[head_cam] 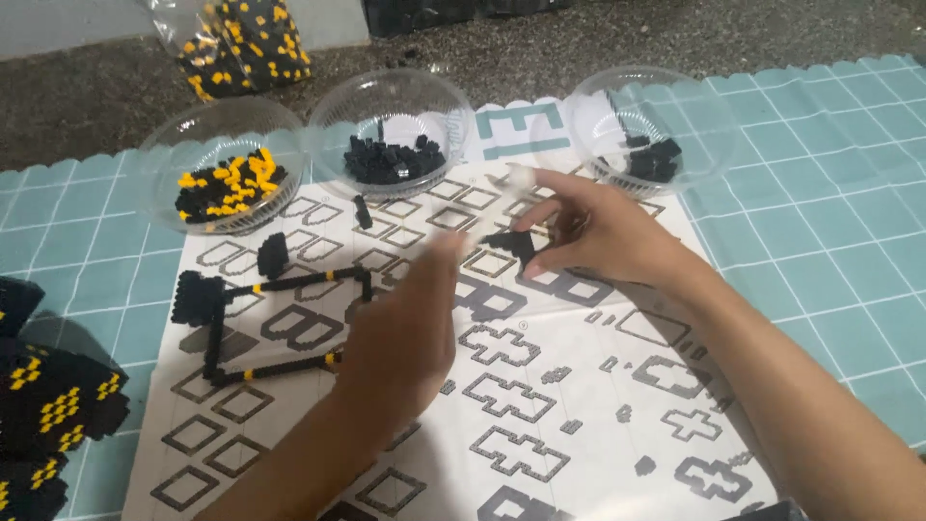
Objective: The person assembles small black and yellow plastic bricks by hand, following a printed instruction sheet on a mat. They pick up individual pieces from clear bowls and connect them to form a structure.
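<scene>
Printed instruction sheet (579,386) on teal mat (820,193), right hand (598,232) pinching small black piece (518,243) at fingertips, left hand (405,333) blurred beside, grip unclear.

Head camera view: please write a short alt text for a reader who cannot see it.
Two bare hands work over a printed instruction sheet: the right hand pinches a small black brick piece, the blurred left hand rests by a thin black-and-yellow brick frame. Three clear bowls of bricks stand behind.
</scene>
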